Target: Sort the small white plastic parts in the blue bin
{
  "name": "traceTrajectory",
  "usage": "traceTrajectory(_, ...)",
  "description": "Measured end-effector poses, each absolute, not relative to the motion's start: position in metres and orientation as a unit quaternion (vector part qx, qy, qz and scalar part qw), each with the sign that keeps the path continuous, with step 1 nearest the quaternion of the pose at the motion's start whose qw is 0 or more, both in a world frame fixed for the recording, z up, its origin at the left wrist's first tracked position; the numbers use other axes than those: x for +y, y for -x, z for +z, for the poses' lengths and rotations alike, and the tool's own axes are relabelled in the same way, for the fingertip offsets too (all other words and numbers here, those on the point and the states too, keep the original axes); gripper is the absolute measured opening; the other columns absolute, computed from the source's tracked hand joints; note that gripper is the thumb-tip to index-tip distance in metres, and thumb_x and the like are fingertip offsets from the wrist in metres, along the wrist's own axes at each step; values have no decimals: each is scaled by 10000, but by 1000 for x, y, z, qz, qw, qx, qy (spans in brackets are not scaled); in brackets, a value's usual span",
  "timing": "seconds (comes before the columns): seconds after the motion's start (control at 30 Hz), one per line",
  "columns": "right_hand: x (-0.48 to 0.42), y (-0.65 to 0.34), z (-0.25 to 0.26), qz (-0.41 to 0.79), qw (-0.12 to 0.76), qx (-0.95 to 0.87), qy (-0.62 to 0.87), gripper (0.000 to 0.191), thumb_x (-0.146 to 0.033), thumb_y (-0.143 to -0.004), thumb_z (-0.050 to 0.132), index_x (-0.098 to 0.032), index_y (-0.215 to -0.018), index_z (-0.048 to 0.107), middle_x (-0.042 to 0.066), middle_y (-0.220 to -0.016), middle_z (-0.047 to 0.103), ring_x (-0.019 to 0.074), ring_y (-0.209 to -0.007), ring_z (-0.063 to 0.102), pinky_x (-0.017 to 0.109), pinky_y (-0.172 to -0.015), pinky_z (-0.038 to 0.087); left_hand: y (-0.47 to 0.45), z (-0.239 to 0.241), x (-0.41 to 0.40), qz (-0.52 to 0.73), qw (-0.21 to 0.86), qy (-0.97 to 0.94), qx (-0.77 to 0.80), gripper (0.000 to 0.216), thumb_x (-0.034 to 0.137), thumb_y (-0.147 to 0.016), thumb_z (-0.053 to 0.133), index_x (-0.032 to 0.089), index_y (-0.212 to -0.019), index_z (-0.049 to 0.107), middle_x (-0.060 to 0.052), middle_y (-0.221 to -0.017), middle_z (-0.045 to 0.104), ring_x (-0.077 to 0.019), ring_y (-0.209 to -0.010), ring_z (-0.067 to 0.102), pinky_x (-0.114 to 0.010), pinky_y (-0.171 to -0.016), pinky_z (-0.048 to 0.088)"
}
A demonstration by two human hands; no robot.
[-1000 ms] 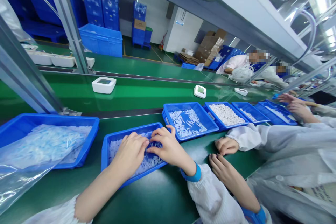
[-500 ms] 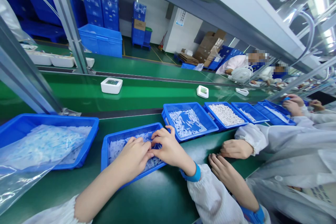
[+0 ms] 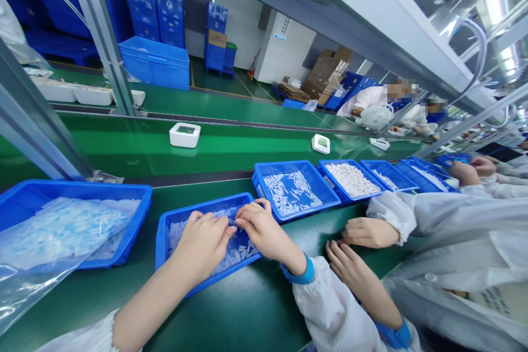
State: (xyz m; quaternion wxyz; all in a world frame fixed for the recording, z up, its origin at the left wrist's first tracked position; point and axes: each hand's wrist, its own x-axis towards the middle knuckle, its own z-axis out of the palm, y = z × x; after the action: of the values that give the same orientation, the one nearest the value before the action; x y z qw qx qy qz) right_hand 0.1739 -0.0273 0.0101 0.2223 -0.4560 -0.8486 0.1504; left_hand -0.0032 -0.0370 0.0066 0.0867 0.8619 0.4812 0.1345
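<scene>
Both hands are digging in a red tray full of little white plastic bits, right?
Not quite: the tray is blue, not red. The head view shows the left hand and the right hand both in a shallow blue plastic tray full of little white plastic bits.

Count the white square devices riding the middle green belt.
3. The left device sits nearest the camera, the middle device farther right, the right device farthest along; others may be hidden beyond it.

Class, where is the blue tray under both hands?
Head view, lower centre: the blue tray lies between the bagged tray, left, and a parts tray, right.
</scene>
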Motion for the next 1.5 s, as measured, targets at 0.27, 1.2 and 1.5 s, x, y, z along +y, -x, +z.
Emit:
traceTrajectory(0.27,-25,-175,6,148,229,-850,450,213,-59,-919,458,-185,-844,612,-7,-936,651,135,-934,558,384,-1007,232,5,7,-36,154,86,-841,512,360,278,-958,346,177,-728,603,-53,-700,649,-242,-759,601,-391,-713,365)
traceTrajectory(1.2,-26,-176,9,184,250,-839,447,107,-169,-702,756,-226,-774,701,43,-1278,510,237,-1211,441,493,-1105,164,7,2,-35,212,135,-868,428,81,201,-866,552,173,-935,583,-45,-959,624,-237,-921,510,-396,-784,360)
traceTrajectory(1.5,-34,-178,22,244,276,-842,394,199,-74,-717,633,-215,-846,687,49,-1291,505,230,-1220,456,470,-1137,182,7,6,-37,264,139,-875,381,98,182,-907,486,169,-904,584,-55,-958,619,-227,-917,507,-392,-790,366)
